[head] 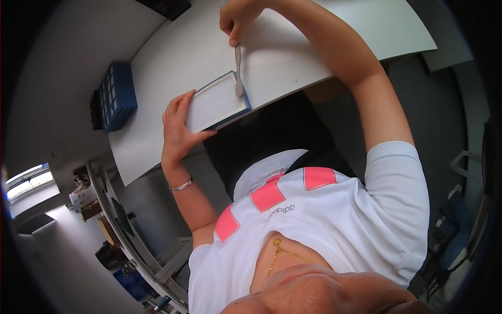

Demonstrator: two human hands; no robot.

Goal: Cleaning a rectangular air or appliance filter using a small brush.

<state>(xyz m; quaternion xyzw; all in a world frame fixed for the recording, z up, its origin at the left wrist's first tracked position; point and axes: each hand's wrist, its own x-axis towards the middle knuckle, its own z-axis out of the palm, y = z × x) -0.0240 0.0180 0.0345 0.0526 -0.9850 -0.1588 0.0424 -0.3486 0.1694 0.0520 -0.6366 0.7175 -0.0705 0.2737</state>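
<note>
A shallow rectangular tray (215, 103) with a blue rim and a white inside lies tilted along the near edge of the white table. Rows of small teeth run along its inner sides. My left hand (180, 121) grips its left end, fingers at the far side and thumb along the near side. My right hand (241, 19), farther out over the table, pinches the upper end of a slim grey spatula-like tool (238, 64). The tool's widened, rounded tip touches or hovers over the tray's right end; I cannot tell which.
A blue plastic crate (117, 96) stands at the left edge of the white table (298, 51). A dark object (168, 7) sits at the far edge. Behind on the left, a bench (129, 251) carries a monitor, boxes and a blue basket. Chairs (451, 231) stand at the right.
</note>
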